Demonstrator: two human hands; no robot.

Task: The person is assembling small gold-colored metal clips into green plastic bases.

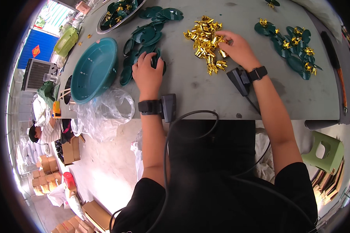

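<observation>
My left hand point(148, 75) rests on the spread of dark green oval pieces point(144, 35), its fingers curled and its thumb against one of them. My right hand point(240, 49) reaches into a heap of small shiny gold pieces point(206, 39); thumb and forefinger close around one at the heap's right side, partly hidden by the fingers. Farther right lies a group of green ovals with gold pieces on them point(295, 50). Both wrists carry black straps with small dark devices, and a cable runs from each.
A teal plastic basin point(94, 72) stands left of the ovals, above a clear plastic bag point(105, 110) at the table edge. A metal tray point(118, 17) holds more green-and-gold pieces. A green stool point(324, 151) stands at right. Another person point(46, 130) is far left, near cardboard boxes point(46, 178).
</observation>
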